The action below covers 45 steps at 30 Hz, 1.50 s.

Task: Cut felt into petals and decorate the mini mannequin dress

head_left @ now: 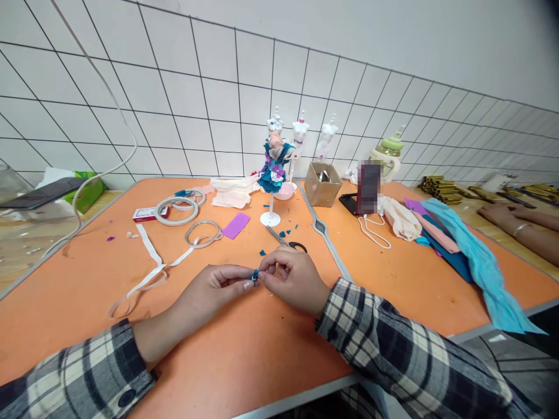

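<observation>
Between my fingertips is a small piece of dark teal crepe paper, low over the orange table. My left hand pinches it from the left with thumb and index finger. From the right, my right hand pinches at its other edge, its fingers curled. Just beyond my right hand lie scissors, their black handle partly behind the hand. Teal scraps are scattered near them. A miniature dress form in a ruffled teal, peach and purple paper dress stands on a white base farther back.
Tape rolls, loose white tape and a purple paper piece lie at left. Behind stand bare dress forms and a cardboard box. A phone, bottle, crepe strips and another person's hands are rightward.
</observation>
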Available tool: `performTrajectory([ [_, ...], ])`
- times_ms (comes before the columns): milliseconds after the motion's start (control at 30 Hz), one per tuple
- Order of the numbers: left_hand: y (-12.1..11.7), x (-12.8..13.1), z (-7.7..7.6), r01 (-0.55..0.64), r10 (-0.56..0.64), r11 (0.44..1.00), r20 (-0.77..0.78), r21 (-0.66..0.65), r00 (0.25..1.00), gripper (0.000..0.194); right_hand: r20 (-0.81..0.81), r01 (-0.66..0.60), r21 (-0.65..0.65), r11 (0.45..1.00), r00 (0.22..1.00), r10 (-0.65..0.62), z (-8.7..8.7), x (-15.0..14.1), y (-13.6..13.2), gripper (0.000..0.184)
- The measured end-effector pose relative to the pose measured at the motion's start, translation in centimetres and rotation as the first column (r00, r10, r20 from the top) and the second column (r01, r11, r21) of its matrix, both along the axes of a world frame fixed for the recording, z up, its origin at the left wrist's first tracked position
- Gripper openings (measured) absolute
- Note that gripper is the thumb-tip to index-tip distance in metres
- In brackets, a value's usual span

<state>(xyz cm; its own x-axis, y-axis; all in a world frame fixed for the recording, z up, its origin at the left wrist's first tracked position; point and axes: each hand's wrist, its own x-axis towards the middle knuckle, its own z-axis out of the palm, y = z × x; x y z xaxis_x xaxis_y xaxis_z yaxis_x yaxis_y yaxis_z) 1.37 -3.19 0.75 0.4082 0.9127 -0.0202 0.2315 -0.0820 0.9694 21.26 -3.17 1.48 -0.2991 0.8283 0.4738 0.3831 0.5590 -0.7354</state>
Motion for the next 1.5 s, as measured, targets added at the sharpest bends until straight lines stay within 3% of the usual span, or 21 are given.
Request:
performTrajectory([
  [300,-0.1,0.2,0.3,0.028,-0.026,0.998,0.025,-0.058,0.999,0.028,0.045,0.001,-0.065,0.998,0.999,0.001,-0.1,0.0,-0.1,0.004],
  [433,-0.1,0.2,0.1,0.04,-0.035,0.997,0.071,-0.073,0.997,0.045,0.046,-0.002,-0.079,0.997,0.999,0.006,0.0,0.0,-0.1,0.003],
  [533,-0.1,0.1,0.3,-0.02,0.019,0.998,0.014,0.059,1.0,0.05,0.052,0.001,-0.067,0.998,0.999,0.003,0.0,0.1,0.0,0.002],
  [667,-0.2,-0.2,0.7,-0.026,0.068,0.959,-0.143,0.282,0.987,0.022,0.058,-0.026,-0.07,0.997,0.998,0.03,0.0,0.3,0.0,0.001],
  [767,-0.3,-0.1,1.0,-0.012,0.08,0.941,-0.186,0.339,0.979,0.016,0.06,-0.054,-0.082,0.995,0.996,0.059,0.0,0.2,0.0,0.001],
  [1133,-0.4,0.4,1.2,-0.142,0.159,0.969,-0.069,0.2,0.985,0.025,-0.024,-0.035,-0.251,0.967,0.999,0.03,-0.4,-0.5,-0.2,0.001],
  [1500,-0.4,0.6,1.3,-0.084,0.096,0.983,-0.066,0.166,0.993,0.023,-0.067,-0.005,-0.276,0.961,0.998,-0.014,-0.5,-0.6,-0.3,0.003],
])
